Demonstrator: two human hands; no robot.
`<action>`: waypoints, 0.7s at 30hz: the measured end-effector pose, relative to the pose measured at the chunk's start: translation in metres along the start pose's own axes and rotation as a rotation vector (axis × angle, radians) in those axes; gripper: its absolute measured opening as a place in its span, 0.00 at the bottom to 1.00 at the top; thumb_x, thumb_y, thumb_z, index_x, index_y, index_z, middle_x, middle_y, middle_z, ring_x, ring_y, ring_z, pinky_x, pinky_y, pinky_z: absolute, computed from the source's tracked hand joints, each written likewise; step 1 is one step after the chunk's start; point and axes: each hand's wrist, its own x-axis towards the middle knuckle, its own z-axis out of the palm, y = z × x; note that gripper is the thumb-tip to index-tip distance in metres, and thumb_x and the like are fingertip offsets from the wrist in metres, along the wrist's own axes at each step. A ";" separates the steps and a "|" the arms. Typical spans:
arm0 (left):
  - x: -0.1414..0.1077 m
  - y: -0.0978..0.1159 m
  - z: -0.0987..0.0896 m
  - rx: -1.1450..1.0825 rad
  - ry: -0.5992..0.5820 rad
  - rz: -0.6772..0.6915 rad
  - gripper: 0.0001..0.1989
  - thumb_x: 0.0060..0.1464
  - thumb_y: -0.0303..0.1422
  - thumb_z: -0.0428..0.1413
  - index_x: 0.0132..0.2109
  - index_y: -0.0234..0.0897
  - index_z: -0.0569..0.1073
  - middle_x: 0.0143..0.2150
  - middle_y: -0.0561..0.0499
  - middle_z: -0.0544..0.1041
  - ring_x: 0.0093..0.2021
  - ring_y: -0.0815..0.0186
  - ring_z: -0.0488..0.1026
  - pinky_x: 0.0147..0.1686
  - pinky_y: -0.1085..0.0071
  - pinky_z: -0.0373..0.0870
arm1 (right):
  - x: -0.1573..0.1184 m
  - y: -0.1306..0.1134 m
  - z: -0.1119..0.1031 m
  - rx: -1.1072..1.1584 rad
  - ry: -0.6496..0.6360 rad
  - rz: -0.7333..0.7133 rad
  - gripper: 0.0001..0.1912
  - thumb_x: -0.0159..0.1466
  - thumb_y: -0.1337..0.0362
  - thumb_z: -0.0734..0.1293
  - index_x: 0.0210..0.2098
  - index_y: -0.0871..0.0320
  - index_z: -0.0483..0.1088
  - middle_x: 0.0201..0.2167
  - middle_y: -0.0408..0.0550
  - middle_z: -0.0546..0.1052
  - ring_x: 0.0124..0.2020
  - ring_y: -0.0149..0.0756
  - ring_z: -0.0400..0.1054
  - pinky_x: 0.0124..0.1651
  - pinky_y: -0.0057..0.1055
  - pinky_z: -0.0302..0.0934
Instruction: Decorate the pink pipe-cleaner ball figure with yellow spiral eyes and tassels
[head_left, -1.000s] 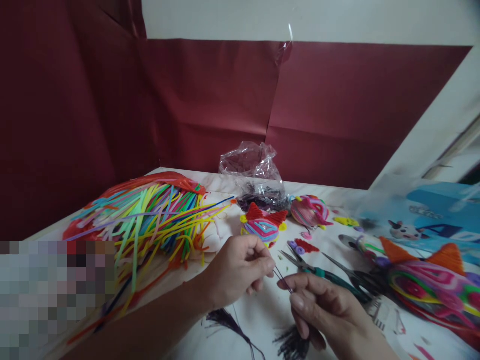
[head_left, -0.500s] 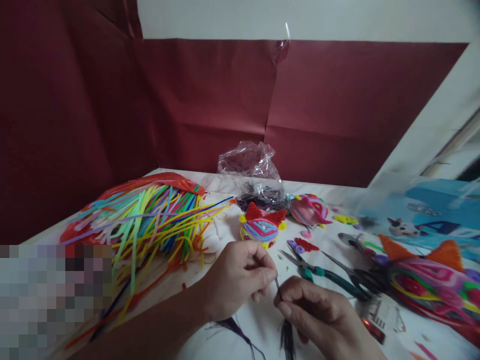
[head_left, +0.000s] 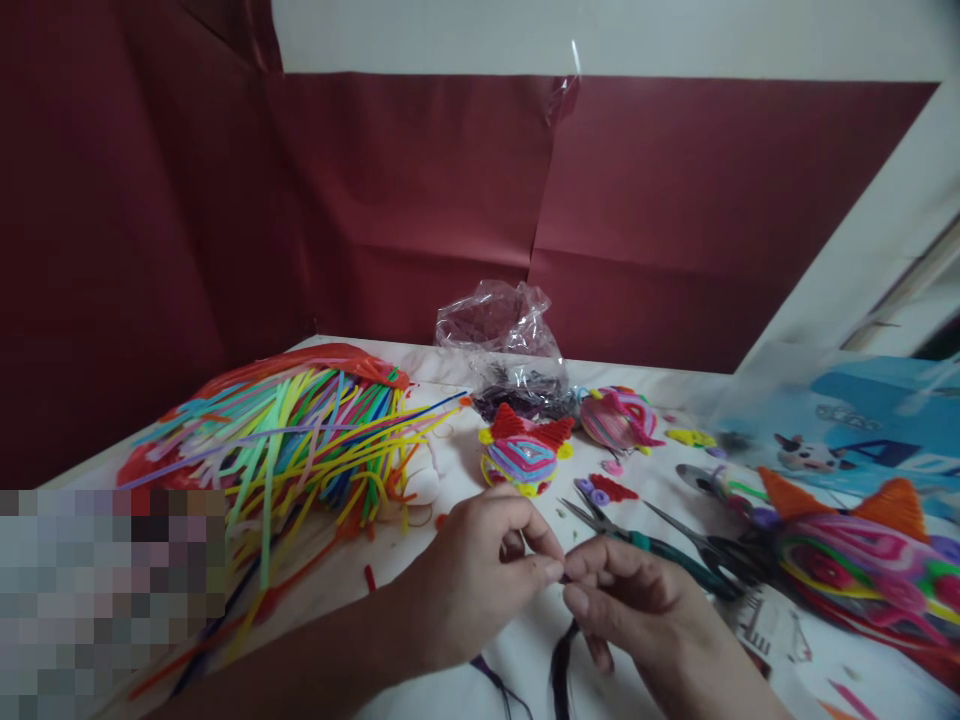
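In the head view, dark red paper [head_left: 420, 190] hangs on the pale wall [head_left: 637, 38] at twelve o'clock; bright fuzzy sticks [head_left: 300, 440] lie on the white table [head_left: 463, 462] at eight; near five, the left hand [head_left: 476, 580] and right hand [head_left: 649, 615] pinch a hanging dark tassel [head_left: 560, 672].

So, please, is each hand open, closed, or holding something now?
Left hand: closed, apparently pinching the cord of a dark tassel.
Right hand: closed, apparently on the same cord.
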 end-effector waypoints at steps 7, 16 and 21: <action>0.001 -0.006 0.003 -0.071 0.002 -0.018 0.02 0.46 0.26 0.54 0.27 0.34 0.70 0.26 0.55 0.67 0.28 0.72 0.64 0.27 0.75 0.59 | 0.004 -0.003 0.000 -0.059 0.020 -0.023 0.17 0.50 0.52 0.74 0.22 0.60 0.73 0.17 0.41 0.66 0.17 0.23 0.57 0.18 0.20 0.54; 0.004 -0.016 0.005 -0.248 -0.034 -0.034 0.01 0.47 0.27 0.55 0.30 0.34 0.70 0.24 0.57 0.69 0.26 0.74 0.64 0.27 0.76 0.58 | 0.006 -0.005 0.002 -0.005 0.008 0.024 0.18 0.49 0.51 0.75 0.22 0.61 0.73 0.16 0.43 0.70 0.16 0.23 0.58 0.18 0.20 0.52; 0.004 -0.020 0.006 -0.180 0.000 -0.005 0.03 0.50 0.30 0.54 0.30 0.34 0.69 0.25 0.57 0.68 0.27 0.73 0.63 0.27 0.76 0.57 | 0.008 -0.007 0.006 0.007 0.028 0.030 0.20 0.44 0.50 0.77 0.26 0.60 0.73 0.14 0.40 0.68 0.14 0.23 0.56 0.16 0.20 0.52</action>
